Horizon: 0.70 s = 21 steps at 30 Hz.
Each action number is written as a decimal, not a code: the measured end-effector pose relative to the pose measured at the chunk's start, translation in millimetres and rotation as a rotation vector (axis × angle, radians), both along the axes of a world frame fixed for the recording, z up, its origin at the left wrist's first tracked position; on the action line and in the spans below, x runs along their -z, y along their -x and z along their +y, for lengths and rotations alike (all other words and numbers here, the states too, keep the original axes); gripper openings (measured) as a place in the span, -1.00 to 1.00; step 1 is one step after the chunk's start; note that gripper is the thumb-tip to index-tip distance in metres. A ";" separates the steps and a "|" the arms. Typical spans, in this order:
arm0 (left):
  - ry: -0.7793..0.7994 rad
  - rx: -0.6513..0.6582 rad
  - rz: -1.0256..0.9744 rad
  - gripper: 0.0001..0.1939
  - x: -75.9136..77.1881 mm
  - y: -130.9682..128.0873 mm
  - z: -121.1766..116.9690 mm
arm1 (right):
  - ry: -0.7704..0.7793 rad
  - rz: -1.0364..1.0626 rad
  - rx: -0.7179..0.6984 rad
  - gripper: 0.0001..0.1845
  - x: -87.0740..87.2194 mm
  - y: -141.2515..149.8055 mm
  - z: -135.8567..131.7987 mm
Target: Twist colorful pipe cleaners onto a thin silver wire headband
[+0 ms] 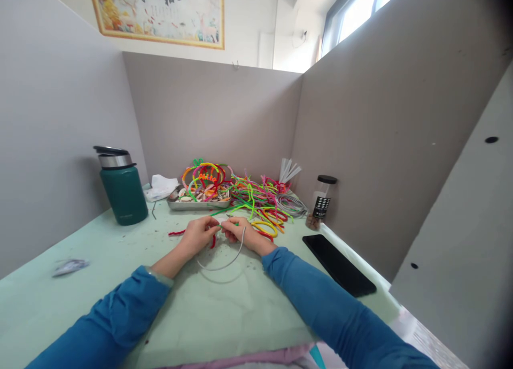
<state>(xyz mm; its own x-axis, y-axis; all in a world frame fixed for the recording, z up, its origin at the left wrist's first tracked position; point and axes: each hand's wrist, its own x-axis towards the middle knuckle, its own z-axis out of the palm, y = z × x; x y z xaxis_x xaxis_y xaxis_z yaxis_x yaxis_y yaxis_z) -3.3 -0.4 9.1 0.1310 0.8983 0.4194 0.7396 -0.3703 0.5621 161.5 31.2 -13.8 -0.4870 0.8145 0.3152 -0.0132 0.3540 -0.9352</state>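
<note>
My left hand and my right hand meet low over the middle of the table, fingertips almost touching. A thin pale grey hoop hangs in a loop below them, and its upper part is largely covered by my fingers. The left fingers are closed in a pinch on the hoop. Between my right thumb and fingers a bit of green pipe cleaner shows. Beneath the left hand lies a red pipe cleaner, with a red end showing on its other side.
Behind my hands, a metal tray holds small pieces and colourful pipe cleaner loops. Right of it spreads a pile of pipe cleaners with grey hoops. A green bottle, clear jar and black phone flank the work area.
</note>
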 end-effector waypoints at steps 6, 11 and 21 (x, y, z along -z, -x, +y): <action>0.036 -0.023 0.050 -0.71 -2.9 0.1 -1.4 | -0.015 -0.001 -0.003 -0.65 2.9 0.4 3.1; 0.065 -0.027 0.034 -0.70 -3.0 -0.2 -0.9 | -0.018 -0.020 -0.004 -0.66 2.9 -0.5 3.0; 0.320 0.037 -0.224 -0.68 -0.8 -2.9 -0.7 | -0.017 -0.030 -0.016 -0.69 0.1 -2.4 -1.0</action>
